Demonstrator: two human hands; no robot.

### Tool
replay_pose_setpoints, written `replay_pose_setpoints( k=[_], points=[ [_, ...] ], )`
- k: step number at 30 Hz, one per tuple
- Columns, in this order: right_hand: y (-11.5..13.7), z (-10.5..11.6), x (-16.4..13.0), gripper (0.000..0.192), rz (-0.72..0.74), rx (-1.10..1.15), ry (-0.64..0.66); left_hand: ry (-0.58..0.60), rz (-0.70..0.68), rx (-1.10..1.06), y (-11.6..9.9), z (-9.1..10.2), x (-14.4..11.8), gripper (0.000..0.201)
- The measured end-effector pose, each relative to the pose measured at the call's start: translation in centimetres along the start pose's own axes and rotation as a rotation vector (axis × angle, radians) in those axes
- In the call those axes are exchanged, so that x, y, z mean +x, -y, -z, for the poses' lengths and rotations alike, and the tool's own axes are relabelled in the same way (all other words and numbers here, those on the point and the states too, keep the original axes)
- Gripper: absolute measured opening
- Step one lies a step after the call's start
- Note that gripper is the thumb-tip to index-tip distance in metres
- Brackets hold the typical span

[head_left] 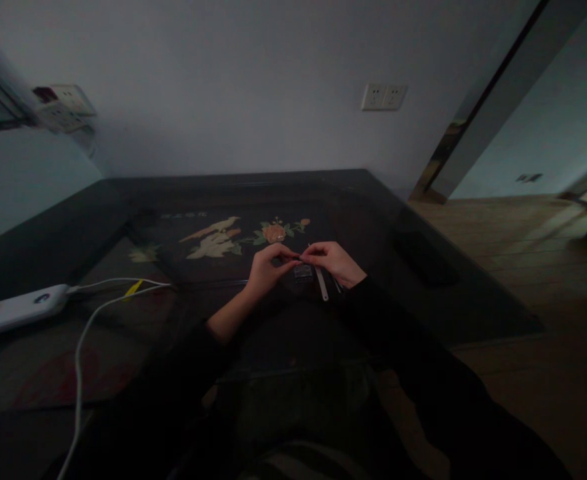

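Fingers (287, 257) of both hands pinch one tiny dark object (297, 258), too dim to identify; a pale strip (322, 283) hangs toward 6 o'clock above the desk (423, 280).

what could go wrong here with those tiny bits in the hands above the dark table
1. The left hand and right hand pinch a small dark piece between the fingertips; if dropped, it could be hard to find on the dark table.
2. The pale strip hangs loosely below the right hand and may slip out.
3. The room is dim, so fine work may be misjudged.
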State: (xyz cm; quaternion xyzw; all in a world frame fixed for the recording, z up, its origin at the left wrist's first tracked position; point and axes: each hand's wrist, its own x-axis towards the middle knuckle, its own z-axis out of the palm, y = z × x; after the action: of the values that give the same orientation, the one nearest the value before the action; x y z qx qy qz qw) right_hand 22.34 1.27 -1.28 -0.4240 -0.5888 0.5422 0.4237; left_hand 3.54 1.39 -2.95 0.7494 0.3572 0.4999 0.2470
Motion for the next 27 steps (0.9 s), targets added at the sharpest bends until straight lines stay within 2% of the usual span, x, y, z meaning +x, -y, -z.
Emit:
replay_pose_setpoints(
  k=[5, 8, 12, 16, 27],
  points=[
    [0.1, 1.0, 0.4, 0.02, 0.155, -0.241, -0.169, 0.128, 0.06, 0.051, 0.1, -0.2, 0.2, 0.034],
    [-0.2, 1.6, 0.7, 0.013, 0.224, -0.45, -0.227, 0.221, 0.073, 0.166, 0.7, -0.3, 0.1, 0.044],
    [-1.1, 1.4, 1.0, 0.006, 0.25, -0.653, -0.168, 0.358, 0.067, 0.353, 1.4, -0.5, -0.4, 0.06],
    [-1.7, 0.7, 1.1, 0.007, 0.249, -0.782, -0.107, 0.441, 0.163, 0.487, 1.4, -0.7, -0.8, 0.065],
    [-2.8, 0.4, 1.3, 0.003, 0.281, -0.909, -0.066, 0.446, 0.174, 0.551, 1.4, -1.0, -1.0, 0.048]
  ],
)
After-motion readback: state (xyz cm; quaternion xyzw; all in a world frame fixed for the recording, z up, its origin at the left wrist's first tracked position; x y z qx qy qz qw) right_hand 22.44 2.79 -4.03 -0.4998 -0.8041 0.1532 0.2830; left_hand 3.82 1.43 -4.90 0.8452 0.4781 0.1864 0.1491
